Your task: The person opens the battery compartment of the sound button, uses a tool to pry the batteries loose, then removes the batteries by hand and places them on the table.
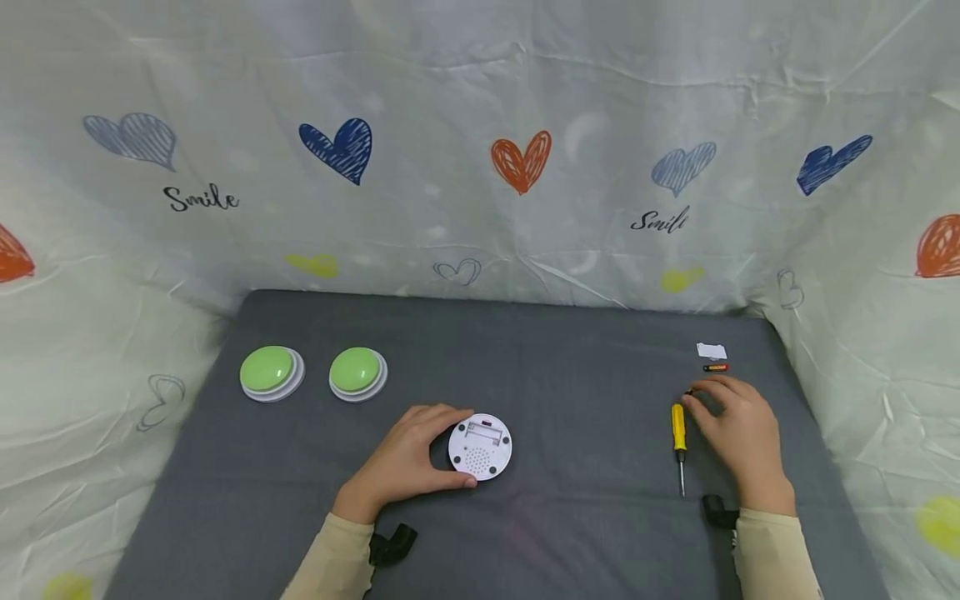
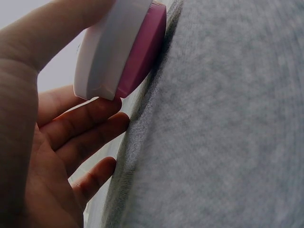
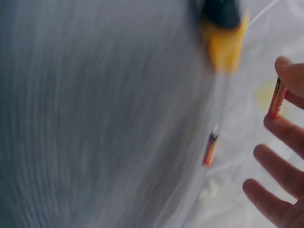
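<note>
My left hand [image 1: 411, 454] grips a round white push button by its rim, thumb on the near side and fingers on the far side. The button [image 1: 480, 461] lies underside up, showing an uncovered battery bay, dark round feet and speaker holes. In the left wrist view its pink dome [image 2: 145, 52] faces the cloth. My right hand [image 1: 738, 433] pinches a small red and black battery [image 3: 277, 99] between thumb and finger. Beside that hand lies a yellow-handled screwdriver [image 1: 678, 427]. Another battery [image 1: 716, 367] rests just beyond the fingers, below a small white cover [image 1: 711, 351].
Two green-domed push buttons, one at the far left [image 1: 272, 372] and another [image 1: 357, 374] to its right, stand dome up on the grey cloth [image 1: 555, 517]. A white curtain [image 1: 420, 75] with printed hearts hangs behind the table and along both sides.
</note>
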A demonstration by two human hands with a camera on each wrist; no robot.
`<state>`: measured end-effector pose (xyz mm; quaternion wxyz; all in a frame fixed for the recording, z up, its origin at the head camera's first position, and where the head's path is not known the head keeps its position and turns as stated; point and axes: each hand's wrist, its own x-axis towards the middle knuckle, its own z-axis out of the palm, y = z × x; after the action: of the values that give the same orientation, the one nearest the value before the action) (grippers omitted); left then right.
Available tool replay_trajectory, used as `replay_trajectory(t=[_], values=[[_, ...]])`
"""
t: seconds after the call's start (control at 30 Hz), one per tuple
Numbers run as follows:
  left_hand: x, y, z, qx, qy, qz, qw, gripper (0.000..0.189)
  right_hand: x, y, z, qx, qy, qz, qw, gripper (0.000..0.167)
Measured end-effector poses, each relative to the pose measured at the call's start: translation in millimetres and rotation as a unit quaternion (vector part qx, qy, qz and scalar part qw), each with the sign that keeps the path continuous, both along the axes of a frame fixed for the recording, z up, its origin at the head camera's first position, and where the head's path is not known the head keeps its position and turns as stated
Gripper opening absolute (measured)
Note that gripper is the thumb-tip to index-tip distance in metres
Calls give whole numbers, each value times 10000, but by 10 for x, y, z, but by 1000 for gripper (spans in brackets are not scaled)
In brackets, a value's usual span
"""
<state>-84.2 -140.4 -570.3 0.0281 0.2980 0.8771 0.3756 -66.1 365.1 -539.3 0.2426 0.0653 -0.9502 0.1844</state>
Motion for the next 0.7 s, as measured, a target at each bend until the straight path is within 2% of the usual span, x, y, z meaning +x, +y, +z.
replay_trajectory(t=[0.17,0.33,0.7], values=[[1,1,7,-15,-6,8,10000,93,-34,181,-40,60,-351,-554,9978,25],[3,2,16,-49,-5,8,10000,94,-77,258,-43,73,-879,-977,9913,26],[-3,4,12,-43,36,-17,10000,94,-165,375,-77,-233,-1586,-1384,9773,22]])
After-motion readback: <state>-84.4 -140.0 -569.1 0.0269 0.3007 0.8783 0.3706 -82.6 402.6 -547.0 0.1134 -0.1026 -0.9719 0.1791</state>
